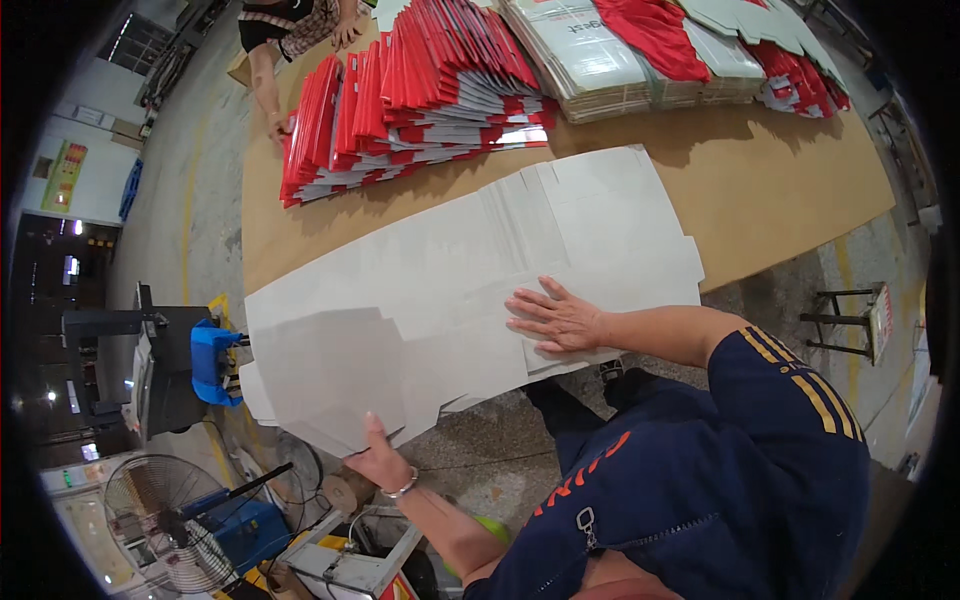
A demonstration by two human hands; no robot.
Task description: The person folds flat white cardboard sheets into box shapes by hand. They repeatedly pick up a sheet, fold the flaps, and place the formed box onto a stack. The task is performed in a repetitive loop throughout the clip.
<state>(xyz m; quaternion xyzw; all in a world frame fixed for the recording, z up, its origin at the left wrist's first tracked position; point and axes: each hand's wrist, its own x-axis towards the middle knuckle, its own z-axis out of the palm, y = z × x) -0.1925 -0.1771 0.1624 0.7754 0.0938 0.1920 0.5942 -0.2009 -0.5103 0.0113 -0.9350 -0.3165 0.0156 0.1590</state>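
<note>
A large flat grey-white cardboard box blank (460,270) lies across the brown table (780,180), overhanging its near edge. My right hand (555,318) presses flat on the blank's near right part, fingers spread. My left hand (378,458) grips the blank's overhanging near edge between thumb and fingers; a bracelet is on that wrist.
Stacks of red and white folded cartons (420,95) and grey-white bundles (620,50) fill the far side of the table. Another person (275,60) leans on the table's far left corner. A fan (165,525), a blue device (215,360) and a metal stool (850,320) stand on the floor.
</note>
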